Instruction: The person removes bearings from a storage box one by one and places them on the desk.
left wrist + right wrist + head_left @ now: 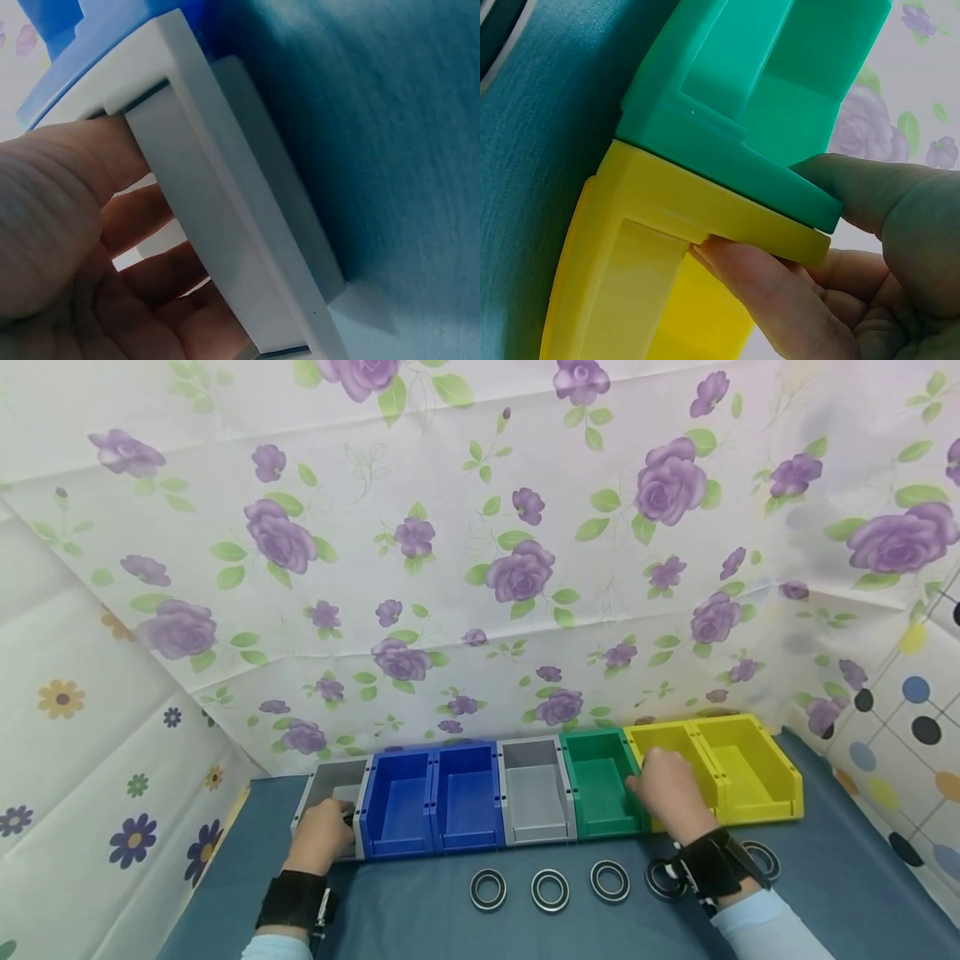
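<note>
At the left end of a row of bins, my left hand (pixel 322 835) reaches into a grey bin (pixel 309 793). In the left wrist view its thumb and bent fingers (pixel 139 217) are partly behind the bin's front wall. A small dark bit shows beside the thumb in the head view; what it is, and whether the hand holds it, is hidden. My right hand (pixel 672 789) pinches the adjoining side walls of a green bin (pixel 600 781) and a yellow bin (pixel 686 747). The right wrist view shows the thumb on the green side and a finger (pixel 761 281) on the yellow side.
Two blue bins (pixel 399 842) and another grey bin (pixel 536 833) stand between the hands; a second yellow bin (pixel 750 777) ends the row. Several ring bearings (pixel 551 907) lie on the blue cloth (pixel 420 914) in front. Flowered sheeting (pixel 450 685) hangs behind.
</note>
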{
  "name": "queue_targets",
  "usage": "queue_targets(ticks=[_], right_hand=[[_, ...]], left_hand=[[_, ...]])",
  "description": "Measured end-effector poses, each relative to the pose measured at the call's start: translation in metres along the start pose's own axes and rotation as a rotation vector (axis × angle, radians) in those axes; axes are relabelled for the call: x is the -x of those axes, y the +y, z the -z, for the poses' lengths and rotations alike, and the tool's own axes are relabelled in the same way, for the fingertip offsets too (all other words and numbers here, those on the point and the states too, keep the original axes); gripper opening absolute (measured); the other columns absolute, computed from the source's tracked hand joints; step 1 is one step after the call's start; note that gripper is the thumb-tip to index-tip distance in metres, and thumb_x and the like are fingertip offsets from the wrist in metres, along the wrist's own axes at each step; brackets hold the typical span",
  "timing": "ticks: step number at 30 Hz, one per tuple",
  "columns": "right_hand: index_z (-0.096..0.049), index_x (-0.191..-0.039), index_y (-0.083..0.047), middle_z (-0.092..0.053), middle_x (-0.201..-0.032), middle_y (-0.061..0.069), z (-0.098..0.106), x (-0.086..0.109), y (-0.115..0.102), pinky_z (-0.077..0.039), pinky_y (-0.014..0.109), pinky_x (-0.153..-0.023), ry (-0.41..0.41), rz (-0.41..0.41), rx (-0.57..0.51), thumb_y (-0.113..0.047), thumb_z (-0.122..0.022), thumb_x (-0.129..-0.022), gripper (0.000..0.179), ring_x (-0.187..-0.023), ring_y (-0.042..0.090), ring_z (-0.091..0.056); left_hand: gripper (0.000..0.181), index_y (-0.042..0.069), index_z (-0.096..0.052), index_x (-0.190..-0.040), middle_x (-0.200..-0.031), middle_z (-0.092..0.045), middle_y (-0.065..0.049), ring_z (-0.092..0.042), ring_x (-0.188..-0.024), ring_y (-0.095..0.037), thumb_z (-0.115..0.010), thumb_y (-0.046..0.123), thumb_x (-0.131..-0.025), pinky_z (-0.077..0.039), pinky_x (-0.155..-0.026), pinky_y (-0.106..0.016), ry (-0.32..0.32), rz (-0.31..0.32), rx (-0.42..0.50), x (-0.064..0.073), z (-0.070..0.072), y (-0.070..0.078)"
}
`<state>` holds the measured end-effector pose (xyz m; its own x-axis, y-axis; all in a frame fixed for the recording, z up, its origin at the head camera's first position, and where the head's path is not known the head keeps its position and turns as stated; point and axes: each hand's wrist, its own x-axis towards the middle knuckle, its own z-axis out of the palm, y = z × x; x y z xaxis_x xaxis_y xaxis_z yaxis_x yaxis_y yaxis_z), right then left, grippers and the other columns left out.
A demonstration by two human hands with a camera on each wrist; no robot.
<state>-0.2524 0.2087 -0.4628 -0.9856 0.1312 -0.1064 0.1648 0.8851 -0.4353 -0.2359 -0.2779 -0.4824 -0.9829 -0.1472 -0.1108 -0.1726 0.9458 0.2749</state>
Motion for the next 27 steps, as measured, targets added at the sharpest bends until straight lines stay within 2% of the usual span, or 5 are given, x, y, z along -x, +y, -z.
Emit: queue_targets(ticks=[7, 12, 15, 22, 27], right_hand=[[-0.061, -0.079, 0.002, -0.056, -0.064, 0.010, -0.001, 0.000, 0.001, -0.042, 0.026, -0.044, 0.006, 0.012, 0.002, -0.023, -0.065, -0.086, 0.025, -0.053, 0.020, -0.053], [-0.062, -0.078, 0.001, -0.056, -0.063, 0.010, -0.001, 0.001, 0.002, -0.042, 0.026, -0.045, 0.002, 0.015, -0.003, -0.022, -0.066, -0.085, 0.025, -0.053, 0.020, -0.053], [-0.061, -0.075, 0.001, -0.056, -0.061, 0.010, 0.000, 0.002, 0.002, -0.041, 0.026, -0.044, 0.005, 0.021, -0.004, -0.022, -0.066, -0.085, 0.025, -0.052, 0.020, -0.053], [-0.060, -0.071, -0.001, -0.055, -0.059, 0.009, 0.003, 0.002, 0.000, -0.041, 0.026, -0.044, 0.015, 0.027, -0.008, -0.022, -0.066, -0.085, 0.026, -0.051, 0.019, -0.052], [-0.060, -0.071, -0.001, -0.055, -0.060, 0.009, 0.002, 0.003, -0.001, -0.041, 0.026, -0.044, 0.008, 0.023, -0.006, -0.023, -0.066, -0.085, 0.026, -0.051, 0.019, -0.052]], left_hand=[[0.031, -0.003, -0.065, -0.109, -0.097, -0.068, -0.022, -0.063, -0.078, -0.028, -0.062, 0.001, -0.078, -0.049, -0.063, -0.045, 0.071, -0.070, -0.028, 0.005, -0.003, 0.000], [0.038, -0.004, -0.059, -0.118, -0.103, -0.065, -0.025, -0.062, -0.090, -0.035, -0.065, 0.005, -0.081, -0.050, -0.071, -0.049, 0.125, -0.129, -0.027, 0.010, -0.003, 0.000], [0.046, -0.004, -0.056, -0.124, -0.111, -0.060, -0.029, -0.055, -0.103, -0.045, -0.067, 0.007, -0.081, -0.047, -0.080, -0.056, 0.205, -0.169, -0.027, 0.015, -0.001, 0.002], [0.045, 0.000, -0.054, -0.126, -0.116, -0.050, -0.029, -0.046, -0.106, -0.045, -0.066, 0.012, -0.085, -0.047, -0.078, -0.052, 0.463, -0.240, 0.062, 0.034, 0.015, 0.012], [0.047, 0.001, -0.048, -0.133, -0.121, -0.047, -0.030, -0.045, -0.109, -0.045, -0.060, 0.021, -0.091, -0.047, -0.078, -0.054, 0.494, -0.223, 0.109, 0.042, 0.026, 0.026]])
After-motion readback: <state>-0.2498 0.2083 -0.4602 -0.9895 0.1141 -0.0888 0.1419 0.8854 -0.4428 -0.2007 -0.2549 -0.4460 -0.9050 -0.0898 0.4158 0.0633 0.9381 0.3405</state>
